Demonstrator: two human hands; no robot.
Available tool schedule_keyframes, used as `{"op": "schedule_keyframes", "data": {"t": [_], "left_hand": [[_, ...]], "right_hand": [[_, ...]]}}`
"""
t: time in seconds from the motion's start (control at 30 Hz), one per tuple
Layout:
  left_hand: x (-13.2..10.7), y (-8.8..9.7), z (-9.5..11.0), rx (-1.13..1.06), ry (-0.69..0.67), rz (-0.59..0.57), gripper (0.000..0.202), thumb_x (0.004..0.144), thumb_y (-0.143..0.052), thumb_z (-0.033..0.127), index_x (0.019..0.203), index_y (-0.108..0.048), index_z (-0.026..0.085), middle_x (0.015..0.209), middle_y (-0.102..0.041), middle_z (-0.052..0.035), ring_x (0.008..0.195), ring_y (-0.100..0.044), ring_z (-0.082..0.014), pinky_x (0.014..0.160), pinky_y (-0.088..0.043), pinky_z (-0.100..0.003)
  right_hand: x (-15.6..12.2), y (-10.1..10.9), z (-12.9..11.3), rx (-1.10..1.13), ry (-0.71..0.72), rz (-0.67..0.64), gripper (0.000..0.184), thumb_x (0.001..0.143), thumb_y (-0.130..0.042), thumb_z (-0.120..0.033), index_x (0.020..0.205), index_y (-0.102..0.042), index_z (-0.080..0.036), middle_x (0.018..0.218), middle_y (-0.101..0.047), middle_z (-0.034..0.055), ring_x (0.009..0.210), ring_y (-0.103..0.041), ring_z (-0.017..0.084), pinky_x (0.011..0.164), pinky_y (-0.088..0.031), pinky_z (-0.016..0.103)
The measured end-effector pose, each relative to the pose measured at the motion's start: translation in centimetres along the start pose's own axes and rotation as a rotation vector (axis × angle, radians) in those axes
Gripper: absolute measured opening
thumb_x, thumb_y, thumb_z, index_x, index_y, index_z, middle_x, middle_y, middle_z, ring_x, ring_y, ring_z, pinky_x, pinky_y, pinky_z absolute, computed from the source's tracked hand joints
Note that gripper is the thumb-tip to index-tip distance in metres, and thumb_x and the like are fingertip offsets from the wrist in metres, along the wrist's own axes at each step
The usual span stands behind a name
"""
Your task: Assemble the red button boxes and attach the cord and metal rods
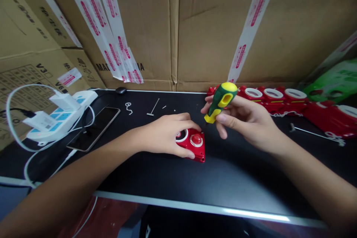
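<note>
My left hand (pixel 164 134) is wrapped over a red box-shaped device (pixel 199 151) that lies on the black table. A round red button with a white ring shows on its right part, and my fingers hide much of the rest. Between the thumb and fingers of my right hand (pixel 245 119) is a green and yellow screwdriver (pixel 219 100), tilted with its tip downward. The tip is close to the device's upper right corner; whether it touches I cannot tell.
A white power strip (pixel 83 100) with plugged-in chargers and a phone (pixel 95 128) lie at left. Small metal parts, including a T-shaped rod (pixel 153 108), lie behind my left hand. Several red devices (pixel 295 96) line the back right, near another metal rod (pixel 315 135). Cardboard boxes (pixel 200 26) stand behind.
</note>
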State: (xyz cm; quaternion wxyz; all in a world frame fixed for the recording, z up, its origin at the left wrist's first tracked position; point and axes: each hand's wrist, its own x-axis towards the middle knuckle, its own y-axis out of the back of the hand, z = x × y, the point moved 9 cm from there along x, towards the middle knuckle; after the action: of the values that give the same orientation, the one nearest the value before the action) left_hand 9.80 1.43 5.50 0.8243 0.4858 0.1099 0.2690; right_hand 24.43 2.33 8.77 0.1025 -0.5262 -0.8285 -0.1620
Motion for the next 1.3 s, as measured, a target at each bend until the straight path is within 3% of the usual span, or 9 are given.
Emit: {"op": "schedule_keyframes", "data": {"t": [0.23,0.37,0.47,0.67,0.77,0.93,1.03,1.2,1.3], "left_hand": [[-0.1,-0.2,0.2,0.023,-0.003,-0.012,0.068,0.084,-0.085,0.057,0.14,-0.065,0.023,0.12,-0.064,-0.0073,0.107,-0.067,-0.0248,0.097,-0.053,-0.036],[-0.1,-0.1,0.2,0.013,-0.006,-0.009,0.066,0.084,-0.085,0.055,0.139,-0.065,0.024,0.124,-0.064,-0.0077,0.11,-0.067,-0.0253,0.099,-0.053,-0.037],[0.0,-0.1,0.1,0.013,0.008,-0.014,0.067,0.084,-0.085,0.055,0.14,-0.064,0.024,0.125,-0.063,-0.0082,0.111,-0.067,-0.026,0.099,-0.053,-0.038],[-0.1,-0.1,0.3,-0.005,-0.015,-0.006,0.068,0.084,-0.086,0.054,0.139,-0.064,0.022,0.12,-0.063,-0.0074,0.108,-0.067,-0.0244,0.097,-0.053,-0.037],[-0.1,-0.1,0.4,-0.015,-0.017,-0.01,0.067,0.084,-0.086,0.053,0.139,-0.064,0.021,0.119,-0.063,-0.0068,0.108,-0.067,-0.024,0.096,-0.053,-0.036],[-0.1,0.0,0.3,-0.01,-0.014,-0.011,0.066,0.084,-0.084,0.055,0.138,-0.064,0.023,0.124,-0.064,-0.0081,0.112,-0.067,-0.0261,0.099,-0.053,-0.038],[-0.1,0.0,0.3,0.01,-0.015,-0.009,0.066,0.085,-0.083,0.056,0.139,-0.064,0.024,0.127,-0.063,-0.0093,0.113,-0.067,-0.0271,0.1,-0.053,-0.041],[-0.1,-0.1,0.3,-0.001,-0.009,-0.007,0.067,0.084,-0.083,0.057,0.139,-0.065,0.023,0.119,-0.064,-0.0079,0.106,-0.067,-0.025,0.096,-0.054,-0.038],[-0.1,-0.1,0.3,-0.009,-0.012,0.0,0.067,0.084,-0.085,0.056,0.139,-0.065,0.024,0.118,-0.065,-0.007,0.106,-0.068,-0.0242,0.096,-0.053,-0.036]], "right_hand": [[0.3,0.8,0.2,0.044,-0.013,0.153,0.037,0.07,-0.099,-0.023,0.097,-0.074,-0.021,0.089,-0.077,0.0016,0.056,-0.063,0.009,0.044,-0.052,0.019],[0.1,0.4,0.2,0.023,-0.017,0.048,0.036,0.088,-0.086,-0.028,0.122,-0.075,-0.024,0.117,-0.078,0.0064,0.056,-0.064,0.008,0.052,-0.057,0.024],[-0.2,0.1,0.1,0.014,-0.03,-0.039,0.035,0.098,-0.076,-0.029,0.133,-0.072,-0.027,0.121,-0.078,0.0072,0.053,-0.063,0.006,0.06,-0.059,0.026],[0.1,0.7,0.9,0.021,-0.068,0.111,0.029,0.076,-0.095,-0.026,0.098,-0.077,-0.021,0.093,-0.08,0.0035,0.05,-0.061,0.009,0.045,-0.053,0.022],[0.1,0.7,1.0,0.003,-0.082,0.148,0.035,0.068,-0.099,-0.025,0.095,-0.077,-0.022,0.083,-0.078,0.0013,0.051,-0.061,0.011,0.042,-0.051,0.022],[-0.3,0.3,-0.4,-0.01,-0.034,0.007,0.033,0.089,-0.084,-0.032,0.121,-0.077,-0.028,0.121,-0.078,0.0061,0.051,-0.061,0.007,0.051,-0.058,0.028],[-0.2,0.4,-0.6,-0.019,-0.02,-0.011,0.031,0.096,-0.078,-0.033,0.126,-0.075,-0.026,0.12,-0.079,0.0082,0.049,-0.061,0.007,0.056,-0.059,0.03],[0.3,1.3,-0.3,-0.04,0.008,0.207,0.04,0.066,-0.101,-0.033,0.092,-0.074,-0.022,0.091,-0.08,0.0045,0.059,-0.065,0.013,0.047,-0.053,0.025],[0.3,1.1,-0.1,-0.019,0.001,0.199,0.044,0.061,-0.104,-0.032,0.09,-0.072,-0.023,0.09,-0.078,0.0027,0.058,-0.064,0.014,0.045,-0.052,0.026]]}}
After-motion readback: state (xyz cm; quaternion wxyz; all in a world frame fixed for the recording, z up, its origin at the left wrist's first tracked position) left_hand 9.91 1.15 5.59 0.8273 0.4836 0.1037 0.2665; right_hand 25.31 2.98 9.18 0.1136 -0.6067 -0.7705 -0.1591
